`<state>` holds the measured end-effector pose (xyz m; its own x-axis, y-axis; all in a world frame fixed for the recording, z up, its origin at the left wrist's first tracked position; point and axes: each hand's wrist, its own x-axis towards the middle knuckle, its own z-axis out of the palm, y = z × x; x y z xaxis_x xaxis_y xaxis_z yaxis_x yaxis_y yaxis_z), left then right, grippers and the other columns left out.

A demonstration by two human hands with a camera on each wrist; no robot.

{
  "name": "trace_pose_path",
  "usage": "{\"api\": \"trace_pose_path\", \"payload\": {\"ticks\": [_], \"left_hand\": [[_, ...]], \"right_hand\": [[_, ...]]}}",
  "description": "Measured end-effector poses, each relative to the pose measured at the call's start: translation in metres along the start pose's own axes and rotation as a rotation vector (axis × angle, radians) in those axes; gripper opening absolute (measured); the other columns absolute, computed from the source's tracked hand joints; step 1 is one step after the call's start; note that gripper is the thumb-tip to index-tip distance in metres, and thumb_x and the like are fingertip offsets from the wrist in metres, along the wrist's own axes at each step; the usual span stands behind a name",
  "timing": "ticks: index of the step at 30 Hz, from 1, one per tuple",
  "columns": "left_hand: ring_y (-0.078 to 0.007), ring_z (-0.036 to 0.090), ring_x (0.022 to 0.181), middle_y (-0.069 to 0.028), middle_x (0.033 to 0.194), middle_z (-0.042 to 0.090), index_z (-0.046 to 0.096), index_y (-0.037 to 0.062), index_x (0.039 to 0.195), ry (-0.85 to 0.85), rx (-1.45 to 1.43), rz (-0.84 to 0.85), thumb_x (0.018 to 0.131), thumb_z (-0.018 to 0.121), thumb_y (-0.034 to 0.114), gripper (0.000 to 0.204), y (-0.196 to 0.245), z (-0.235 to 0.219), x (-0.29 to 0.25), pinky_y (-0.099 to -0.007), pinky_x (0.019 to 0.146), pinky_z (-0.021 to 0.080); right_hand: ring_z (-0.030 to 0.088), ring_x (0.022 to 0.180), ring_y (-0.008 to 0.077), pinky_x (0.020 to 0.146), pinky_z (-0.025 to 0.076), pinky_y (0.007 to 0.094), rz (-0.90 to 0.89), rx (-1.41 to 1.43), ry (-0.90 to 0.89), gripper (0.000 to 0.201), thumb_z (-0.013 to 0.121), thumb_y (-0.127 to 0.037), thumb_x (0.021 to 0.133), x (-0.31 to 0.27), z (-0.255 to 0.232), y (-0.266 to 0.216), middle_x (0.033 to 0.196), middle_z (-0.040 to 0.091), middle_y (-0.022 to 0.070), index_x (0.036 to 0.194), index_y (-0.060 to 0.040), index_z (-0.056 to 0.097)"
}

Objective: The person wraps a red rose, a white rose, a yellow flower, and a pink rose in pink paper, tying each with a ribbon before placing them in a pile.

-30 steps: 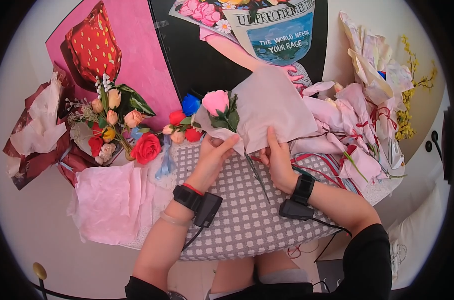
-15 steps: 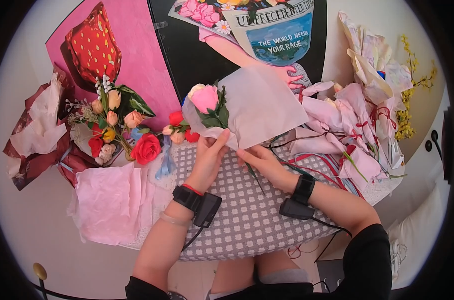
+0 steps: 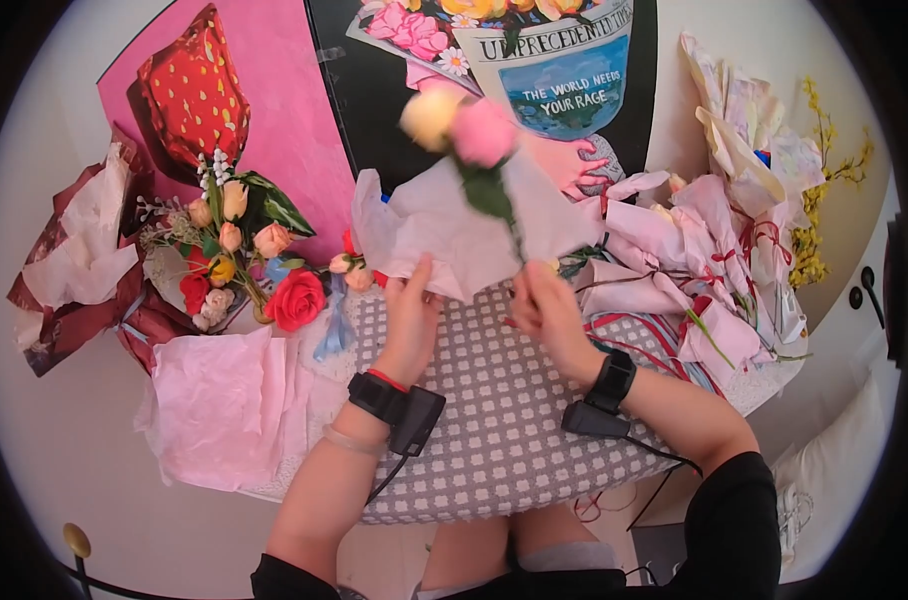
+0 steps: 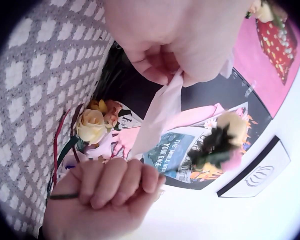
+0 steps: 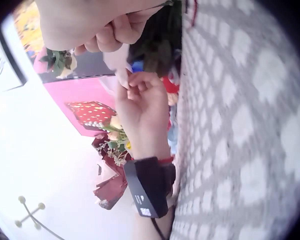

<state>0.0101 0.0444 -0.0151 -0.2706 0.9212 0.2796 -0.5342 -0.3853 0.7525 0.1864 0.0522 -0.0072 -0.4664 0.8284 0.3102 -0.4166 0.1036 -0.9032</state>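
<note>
My left hand (image 3: 409, 318) pinches the lower edge of a sheet of pale pink wrapping paper (image 3: 439, 235) between thumb and fingers. In the left wrist view the paper (image 4: 162, 112) hangs as a narrow strip from those fingertips. My right hand (image 3: 552, 312) grips the thin green stem of a pink rose (image 3: 485, 132), with a cream rose (image 3: 431, 117) close beside it. Both blooms are blurred and stand in front of the paper in the head view. A stem end (image 4: 64, 197) sticks out below the curled fingers of the right hand.
A grey-and-white checked cloth (image 3: 454, 430) covers the table. Pink paper sheets (image 3: 219, 410) are stacked at the left, below loose flowers such as a red rose (image 3: 296, 300). Wrapped flowers (image 3: 709, 225) and ribbons lie at the right. Painted boards (image 3: 294, 110) stand behind.
The right hand has taken hold of the stem and lifted the roses up, off to the right of where they lay on the paper. The left hand still holds the paper, whose left edge has risen.
</note>
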Motion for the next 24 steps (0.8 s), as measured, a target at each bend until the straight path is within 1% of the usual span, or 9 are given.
{"api": "trace_pose_path", "payload": {"ticks": [3, 5, 9, 11, 13, 15, 19, 21, 24], "left_hand": [[-0.0175, 0.052, 0.103, -0.0069, 0.110, 0.054, 0.047, 0.0028, 0.112, -0.012, -0.146, 0.017, 0.088, 0.052, 0.017, 0.028, 0.004, -0.002, 0.003, -0.0316, 0.087, 0.042], [-0.0185, 0.053, 0.102, -0.0086, 0.108, 0.055, 0.048, 0.0025, 0.112, -0.049, -0.243, -0.182, 0.083, 0.054, 0.016, 0.033, 0.001, -0.007, 0.001, -0.0322, 0.088, 0.042], [-0.0185, 0.055, 0.098, -0.0081, 0.106, 0.057, 0.049, 0.0017, 0.112, -0.225, -0.332, -0.442, 0.077, 0.055, 0.016, 0.038, 0.024, 0.001, -0.016, -0.0324, 0.087, 0.043], [-0.0181, 0.056, 0.095, -0.0074, 0.105, 0.057, 0.048, 0.0010, 0.115, -0.352, 0.011, -0.579, 0.075, 0.056, 0.017, 0.043, 0.030, -0.002, -0.021, -0.0322, 0.085, 0.044], [-0.0164, 0.056, 0.094, -0.0070, 0.105, 0.057, 0.048, 0.0015, 0.115, -0.327, 0.246, -0.543, 0.076, 0.057, 0.017, 0.044, 0.038, 0.013, -0.037, -0.0310, 0.084, 0.045], [-0.0144, 0.056, 0.095, -0.0064, 0.105, 0.057, 0.048, 0.0016, 0.117, -0.673, 0.179, -0.721, 0.076, 0.061, 0.018, 0.046, 0.028, 0.013, -0.039, -0.0293, 0.085, 0.044], [-0.0106, 0.055, 0.087, -0.0035, 0.095, 0.059, 0.055, 0.0017, 0.106, -0.792, 0.308, -0.774, 0.075, 0.065, 0.018, 0.036, 0.013, 0.018, -0.044, -0.0249, 0.078, 0.044], [-0.0088, 0.054, 0.087, -0.0026, 0.097, 0.058, 0.055, 0.0008, 0.106, -0.912, 0.307, -0.947, 0.076, 0.066, 0.019, 0.037, 0.015, 0.017, -0.043, -0.0231, 0.076, 0.043], [-0.0087, 0.054, 0.087, -0.0028, 0.098, 0.058, 0.054, 0.0011, 0.109, -0.920, 0.331, -0.954, 0.076, 0.066, 0.020, 0.040, 0.022, 0.019, -0.044, -0.0221, 0.076, 0.043]], "right_hand": [[0.026, 0.044, 0.0035, 0.040, 0.020, 0.0195, -0.450, -0.249, 0.225, 0.032, 0.033, -0.032, 0.097, 0.010, -0.001, -0.039, 0.055, 0.031, -0.0058, 0.079, -0.0078, 0.045], [0.027, 0.045, 0.0034, 0.040, 0.019, 0.0195, -0.680, -0.289, 0.277, 0.031, 0.033, -0.029, 0.097, 0.021, -0.001, -0.078, 0.055, 0.032, -0.0052, 0.080, -0.0070, 0.046], [0.038, 0.057, 0.0073, 0.054, 0.033, 0.0210, -0.822, -0.576, 0.300, 0.026, 0.036, -0.024, 0.096, 0.047, -0.025, -0.136, 0.068, 0.044, -0.0010, 0.087, -0.0039, 0.051], [0.042, 0.063, 0.0097, 0.060, 0.037, 0.0223, -0.929, -0.807, 0.323, 0.024, 0.039, -0.021, 0.095, 0.061, -0.034, -0.145, 0.074, 0.048, 0.0008, 0.088, -0.0031, 0.053], [0.046, 0.074, 0.0169, 0.072, 0.038, 0.0257, -1.059, -1.375, 0.270, 0.016, 0.047, -0.014, 0.090, 0.076, -0.046, -0.139, 0.084, 0.052, 0.0047, 0.086, -0.0030, 0.058], [0.048, 0.077, 0.0227, 0.069, 0.040, 0.0283, -1.009, -1.353, 0.153, 0.009, 0.052, -0.008, 0.084, 0.081, -0.036, -0.123, 0.080, 0.051, 0.0083, 0.082, -0.0030, 0.060], [0.051, 0.074, 0.0271, 0.065, 0.042, 0.0338, -0.790, -1.294, 0.011, 0.007, 0.054, -0.007, 0.082, 0.107, -0.037, -0.086, 0.076, 0.049, 0.0111, 0.083, -0.0023, 0.059], [0.053, 0.074, 0.0282, 0.064, 0.043, 0.0356, -0.677, -1.333, -0.081, 0.007, 0.055, -0.008, 0.081, 0.123, -0.042, -0.071, 0.077, 0.049, 0.0122, 0.083, -0.0019, 0.059], [0.057, 0.079, 0.0300, 0.066, 0.046, 0.0386, -0.673, -1.724, -0.156, 0.011, 0.060, -0.008, 0.075, 0.136, -0.050, -0.051, 0.084, 0.052, 0.0141, 0.084, -0.0016, 0.059]]}}
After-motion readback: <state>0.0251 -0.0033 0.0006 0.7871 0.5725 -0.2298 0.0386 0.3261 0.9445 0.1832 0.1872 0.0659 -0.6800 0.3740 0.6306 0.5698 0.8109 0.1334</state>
